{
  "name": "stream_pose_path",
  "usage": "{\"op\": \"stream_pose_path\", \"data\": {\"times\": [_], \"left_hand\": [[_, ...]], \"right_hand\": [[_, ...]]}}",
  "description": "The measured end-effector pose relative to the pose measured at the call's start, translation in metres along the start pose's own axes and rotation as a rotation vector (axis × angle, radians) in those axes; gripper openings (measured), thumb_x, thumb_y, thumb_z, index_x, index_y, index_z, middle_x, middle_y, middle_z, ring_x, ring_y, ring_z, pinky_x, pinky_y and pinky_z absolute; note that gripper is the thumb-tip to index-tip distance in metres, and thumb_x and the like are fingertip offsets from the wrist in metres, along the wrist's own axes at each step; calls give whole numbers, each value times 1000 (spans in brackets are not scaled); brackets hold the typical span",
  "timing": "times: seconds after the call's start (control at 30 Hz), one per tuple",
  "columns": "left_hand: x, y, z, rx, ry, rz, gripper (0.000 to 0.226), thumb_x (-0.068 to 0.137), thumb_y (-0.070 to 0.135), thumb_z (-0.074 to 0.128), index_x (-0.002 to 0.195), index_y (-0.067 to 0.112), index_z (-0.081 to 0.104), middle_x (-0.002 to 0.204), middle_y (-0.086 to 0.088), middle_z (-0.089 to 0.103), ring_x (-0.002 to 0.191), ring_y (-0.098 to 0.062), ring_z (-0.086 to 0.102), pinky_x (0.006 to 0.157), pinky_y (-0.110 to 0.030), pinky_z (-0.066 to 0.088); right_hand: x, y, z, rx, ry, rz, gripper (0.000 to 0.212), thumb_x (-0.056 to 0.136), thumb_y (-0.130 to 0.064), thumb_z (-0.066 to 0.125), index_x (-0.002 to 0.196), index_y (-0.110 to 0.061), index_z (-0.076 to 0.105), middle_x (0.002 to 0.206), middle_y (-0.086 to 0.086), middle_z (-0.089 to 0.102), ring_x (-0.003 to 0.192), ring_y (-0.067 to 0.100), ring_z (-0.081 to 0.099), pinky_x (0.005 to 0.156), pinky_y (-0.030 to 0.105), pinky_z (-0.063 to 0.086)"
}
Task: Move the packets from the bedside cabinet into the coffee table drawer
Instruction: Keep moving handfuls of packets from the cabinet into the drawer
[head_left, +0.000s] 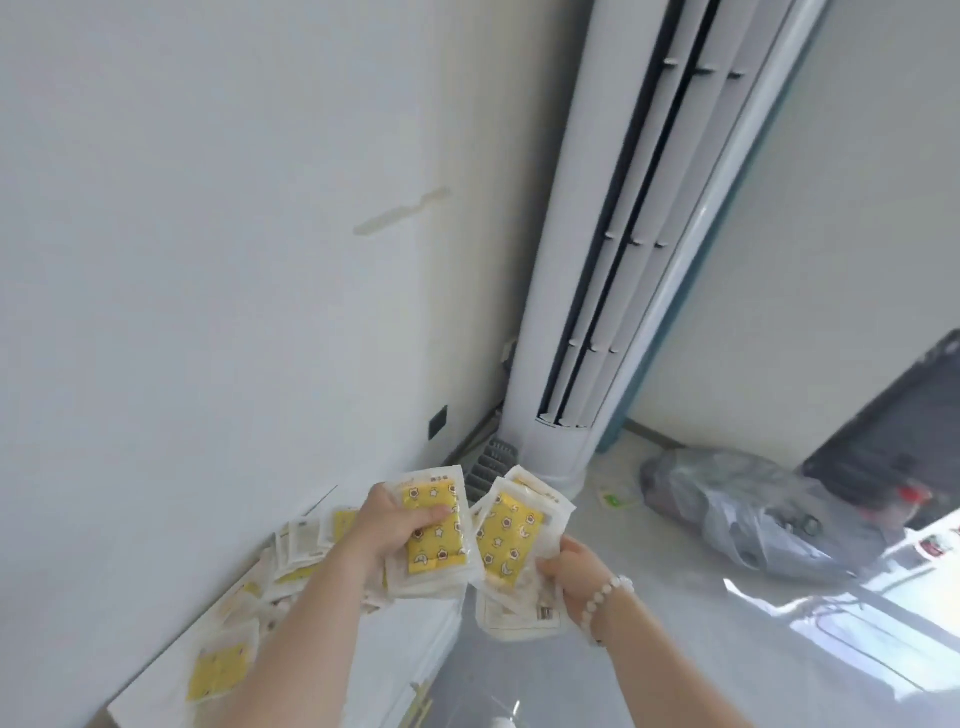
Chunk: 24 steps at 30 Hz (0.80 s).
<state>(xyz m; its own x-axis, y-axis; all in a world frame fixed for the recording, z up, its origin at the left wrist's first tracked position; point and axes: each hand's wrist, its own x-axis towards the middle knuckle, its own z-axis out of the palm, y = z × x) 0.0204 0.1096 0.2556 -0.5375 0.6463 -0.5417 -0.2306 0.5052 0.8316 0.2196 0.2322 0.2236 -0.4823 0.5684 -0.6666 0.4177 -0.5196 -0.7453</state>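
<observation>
The left hand (387, 530) and right hand (576, 571) each pinch one stack of packets (506, 535) between fingers.

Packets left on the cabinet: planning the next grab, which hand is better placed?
Left, probably: left hand is above loose packets on the cabinet; right hand is over the floor. Both already grip packets.

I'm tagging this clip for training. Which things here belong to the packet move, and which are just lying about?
Job: left hand, holding the left packet stack; right hand, holding the right packet stack; loose packets on the bedside cabinet.
Lying about: air conditioner, plastic bag, wall socket.
</observation>
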Motion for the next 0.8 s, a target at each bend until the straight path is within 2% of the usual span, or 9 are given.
{"op": "stream_pose_path", "data": {"times": [0.03,0.13,0.23,0.3,0.4,0.53,0.63,0.8], "left_hand": [[-2,7,15,22,-56,5,75,50,34,92,111,4,62,97,-10,73,88,-25,71,84,-42,56],[-14,27,66,94,-224,38,43,69,14,83,107,4,63,97,-12,72,89,-27,70,83,-41,56],[-26,41,117,167,-384,65,24,75,9,77,95,9,65,96,-14,72,89,-30,69,87,-46,54],[-34,45,152,224,-488,87,29,75,10,77,103,6,66,99,-15,73,90,-31,70,87,-48,55],[-52,47,208,300,-618,101,35,76,11,76,109,7,65,99,-13,73,90,-29,71,81,-44,57],[-90,47,285,387,-776,145,33,77,10,75,109,7,64,97,-12,73,84,-24,72,65,-33,59],[-129,40,343,440,-888,178,28,78,9,75,105,10,66,96,-12,74,86,-27,72,71,-38,60],[-201,12,428,556,-1097,202,29,78,5,73,106,12,66,98,-13,73,89,-29,71,80,-42,58]], "right_hand": [[-11,3,-12,19,25,-9,36,90,8,41,109,-12,64,104,11,72,100,31,67,93,50,51],[-40,18,-50,94,134,-33,38,89,10,40,109,-13,63,105,11,72,101,32,67,93,52,50],[-73,32,-88,218,259,-52,36,90,11,40,104,-13,64,104,12,71,100,32,66,91,52,51],[-96,44,-113,273,330,-81,35,91,10,41,108,-10,63,102,11,72,98,31,67,89,50,52],[-135,63,-150,373,438,-111,30,92,8,42,103,-11,63,93,9,70,88,27,66,83,48,54],[-186,99,-201,509,566,-130,35,90,13,38,106,-7,62,96,13,68,92,34,64,92,55,49],[-228,131,-236,602,657,-140,41,86,16,36,109,-6,61,101,17,67,93,37,64,89,55,50],[-291,178,-288,799,795,-202,43,85,14,34,114,-3,60,95,17,66,75,29,65,68,41,56]]}}
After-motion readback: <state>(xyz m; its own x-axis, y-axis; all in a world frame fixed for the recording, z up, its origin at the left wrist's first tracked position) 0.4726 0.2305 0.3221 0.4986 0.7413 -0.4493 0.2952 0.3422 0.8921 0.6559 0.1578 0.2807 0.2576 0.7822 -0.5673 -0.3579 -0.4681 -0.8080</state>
